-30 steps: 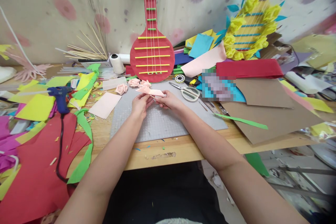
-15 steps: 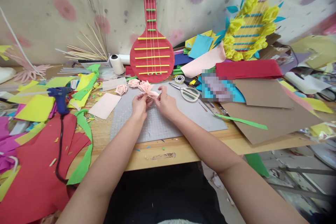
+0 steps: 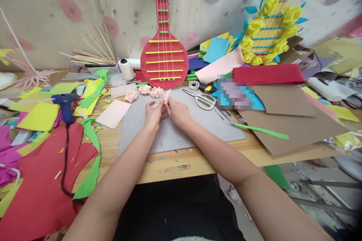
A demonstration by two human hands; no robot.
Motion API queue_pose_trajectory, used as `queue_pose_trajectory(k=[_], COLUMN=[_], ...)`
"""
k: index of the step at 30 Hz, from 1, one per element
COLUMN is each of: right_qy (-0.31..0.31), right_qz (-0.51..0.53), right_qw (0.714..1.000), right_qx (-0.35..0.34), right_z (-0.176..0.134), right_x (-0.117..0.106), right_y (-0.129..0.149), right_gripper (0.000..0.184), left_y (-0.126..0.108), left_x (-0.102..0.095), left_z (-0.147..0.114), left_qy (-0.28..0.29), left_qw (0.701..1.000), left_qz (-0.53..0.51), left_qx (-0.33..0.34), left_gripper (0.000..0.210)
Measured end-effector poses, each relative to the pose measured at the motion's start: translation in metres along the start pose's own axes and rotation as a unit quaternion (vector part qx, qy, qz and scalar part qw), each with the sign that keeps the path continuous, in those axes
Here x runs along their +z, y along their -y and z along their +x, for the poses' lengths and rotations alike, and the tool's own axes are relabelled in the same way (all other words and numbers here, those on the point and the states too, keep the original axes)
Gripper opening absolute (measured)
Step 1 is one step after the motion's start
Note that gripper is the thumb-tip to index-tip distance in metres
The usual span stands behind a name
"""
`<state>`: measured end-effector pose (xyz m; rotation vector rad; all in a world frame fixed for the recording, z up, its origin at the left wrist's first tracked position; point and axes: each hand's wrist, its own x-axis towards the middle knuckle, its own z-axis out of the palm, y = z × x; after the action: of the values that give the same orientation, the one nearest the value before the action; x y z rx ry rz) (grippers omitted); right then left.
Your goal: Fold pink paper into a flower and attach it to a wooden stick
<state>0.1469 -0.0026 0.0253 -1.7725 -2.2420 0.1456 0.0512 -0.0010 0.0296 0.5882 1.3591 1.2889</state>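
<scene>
Over the grey cutting mat [image 3: 147, 131], my left hand [image 3: 154, 115] and my right hand [image 3: 178, 112] meet, fingers pinched together at the base of a pale pink paper flower [image 3: 163, 95]. Its petals fan upward above my fingertips. The pinched base is mostly hidden by my fingers. Just behind and to the left lie finished-looking pink paper roses [image 3: 131, 96]. A pink paper sheet [image 3: 113, 113] rests left of the mat. Scissors with white handles [image 3: 204, 101] lie on the mat, right of my right hand.
A blue glue gun [image 3: 65, 109] stands at left among yellow, red and green paper scraps. The red paper lute [image 3: 164, 62] leans at the back. Brown cardboard [image 3: 285, 130] and a red crepe roll [image 3: 268, 74] lie right. The table's wooden front edge [image 3: 175, 169] is near me.
The flower's petals now stand more upright. My right hand's raised index finger has come down to the flower's base, and my left hand has shifted slightly right.
</scene>
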Motion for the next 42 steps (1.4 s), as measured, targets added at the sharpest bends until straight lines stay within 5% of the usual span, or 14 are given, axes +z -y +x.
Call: queue_pose_trajectory(k=[4,8,11,14,19,31,42], right_qy=[-0.004,-0.026,-0.031,-0.025,-0.01,0.001,-0.009], right_qz=[0.03,0.093,0.136,0.175,0.221,0.188,0.192], right_qw=[0.999,0.995,0.99,0.983,0.972,0.98,0.979], right_qx=[0.009,0.03,0.036,0.042,0.073,0.071,0.064], right_z=[0.001,0.002,0.002,0.002,0.002,-0.001,0.002], right_x=[0.004,0.007,0.007,0.005,0.004,-0.006,0.001], right_y=[-0.004,-0.011,-0.014,-0.013,-0.01,-0.001,-0.003], right_gripper=[0.027,0.023,0.023,0.021,0.018,0.021,0.022], left_y=[-0.003,-0.002,0.0,0.004,0.01,0.014,0.013], left_x=[-0.016,-0.032,-0.033,-0.028,-0.021,-0.019,-0.023], left_z=[0.003,0.01,0.014,0.015,0.01,0.006,0.006], left_qy=[0.026,-0.062,-0.025,0.015,0.004,-0.037,-0.017], left_qw=[0.978,0.858,0.817,0.834,0.887,0.85,0.889], left_qz=[0.193,0.425,0.432,0.407,0.341,0.422,0.337], left_qx=[0.069,0.282,0.381,0.373,0.313,0.312,0.31], left_gripper=[0.042,0.04,0.025,0.008,0.003,0.015,0.011])
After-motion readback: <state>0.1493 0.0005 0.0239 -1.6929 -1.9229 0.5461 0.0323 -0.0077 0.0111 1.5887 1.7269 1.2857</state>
